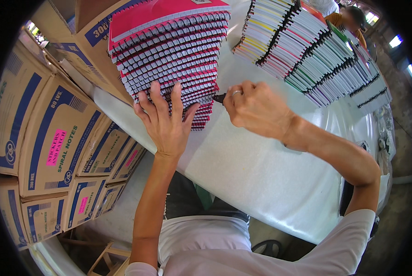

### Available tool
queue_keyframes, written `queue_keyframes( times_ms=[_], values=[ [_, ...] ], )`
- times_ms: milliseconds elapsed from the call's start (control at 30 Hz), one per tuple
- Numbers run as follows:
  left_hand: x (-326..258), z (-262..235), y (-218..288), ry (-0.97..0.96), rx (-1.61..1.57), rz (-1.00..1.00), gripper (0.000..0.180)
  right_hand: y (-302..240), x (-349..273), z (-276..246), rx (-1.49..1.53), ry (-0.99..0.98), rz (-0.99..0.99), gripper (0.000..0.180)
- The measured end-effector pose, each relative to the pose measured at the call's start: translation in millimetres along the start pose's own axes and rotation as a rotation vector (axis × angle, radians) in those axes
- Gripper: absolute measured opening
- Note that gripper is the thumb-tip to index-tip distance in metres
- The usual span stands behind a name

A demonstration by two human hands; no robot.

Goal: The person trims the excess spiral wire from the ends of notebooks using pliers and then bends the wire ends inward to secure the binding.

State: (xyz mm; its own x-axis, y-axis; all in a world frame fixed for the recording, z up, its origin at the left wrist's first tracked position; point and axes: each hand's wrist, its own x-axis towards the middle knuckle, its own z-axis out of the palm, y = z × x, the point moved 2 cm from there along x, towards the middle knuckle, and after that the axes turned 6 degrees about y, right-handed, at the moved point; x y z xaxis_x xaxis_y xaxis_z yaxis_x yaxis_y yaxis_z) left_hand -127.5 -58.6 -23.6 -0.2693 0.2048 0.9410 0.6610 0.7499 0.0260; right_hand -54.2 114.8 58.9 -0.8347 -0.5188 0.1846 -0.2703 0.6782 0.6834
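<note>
A tall stack of spiral notebooks [169,60] with red covers stands in front of me, its wire-bound edges turned my way. My left hand [163,115] lies against the lower part of these edges, fingers spread and holding nothing. Just right of the stack, my right hand [256,108] is closed around a small dark tool [219,98]. Its tip touches or nearly touches the notebooks' bound edge near their right side. Most of the tool is hidden in my fist, so its exact kind does not show. A ring sits on one finger of that hand.
Rows of more spiral notebooks [302,50] with coloured edges stand at the back right of the white-covered table [243,165]. Cardboard boxes [58,138] are piled on the left; an open box [93,46] adjoins the red stack. Another person [351,20] is partly visible far right.
</note>
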Motion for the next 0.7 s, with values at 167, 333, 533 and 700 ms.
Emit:
queue_keyframes(
  times_ms=[167, 333, 533, 700],
  values=[
    [1, -2, -2, -0.018, -0.025, -0.008, 0.083, 19, 0, -10, 0.072, 0.187, -0.078, 0.018],
    [1, -3, 2, -0.031, -0.044, -0.052, 0.085, 47, -3, -8, -0.063, 0.473, -0.356, 0.029],
    [4, -4, 4, -0.048, -0.006, -0.056, 0.082, 48, 5, 13, -0.147, 0.574, -0.447, 0.028],
    [1, -4, 7, -0.009, -0.042, -0.118, 0.074, 47, 7, 15, -0.167, 0.628, -0.513, 0.021]
  ],
)
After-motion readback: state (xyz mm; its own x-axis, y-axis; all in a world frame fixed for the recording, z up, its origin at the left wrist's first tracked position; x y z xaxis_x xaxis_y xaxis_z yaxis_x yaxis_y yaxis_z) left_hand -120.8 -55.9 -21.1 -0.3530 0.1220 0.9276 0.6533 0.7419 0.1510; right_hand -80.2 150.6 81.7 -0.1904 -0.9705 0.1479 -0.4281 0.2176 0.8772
